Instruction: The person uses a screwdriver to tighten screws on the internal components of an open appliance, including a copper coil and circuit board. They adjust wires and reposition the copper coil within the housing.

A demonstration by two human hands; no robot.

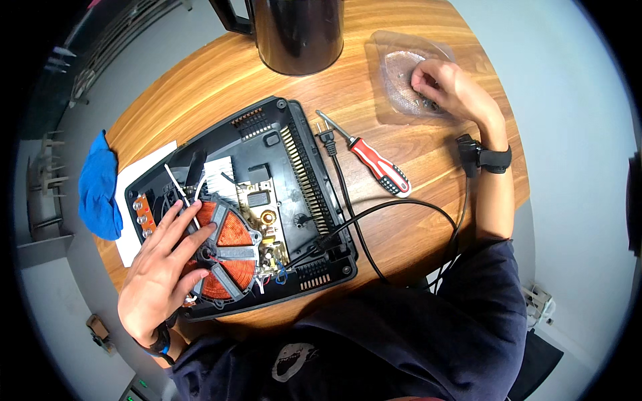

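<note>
My left hand (164,260) rests with fingers spread on the left side of a copper induction coil (234,277), over white wires. The coil sits in an opened black appliance housing (301,267), with a circuit board (261,207), a finned heat sink and an orange strip with buttons (143,217). At upper right, my right hand (448,90) reaches into a clear plastic tray (388,43) holding small metal pieces, its fingers curled together; whatever they hold is hidden. A red-handled screwdriver (378,167) and a plug (328,140) lie between the housing and that hand.
A dark kettle or pitcher (294,33) stands at the back of the wooden table (147,100). A blue cloth (97,187) and white paper (125,247) lie at left. Black cables cross toward the front right. A strapped device (468,154) is on my right wrist.
</note>
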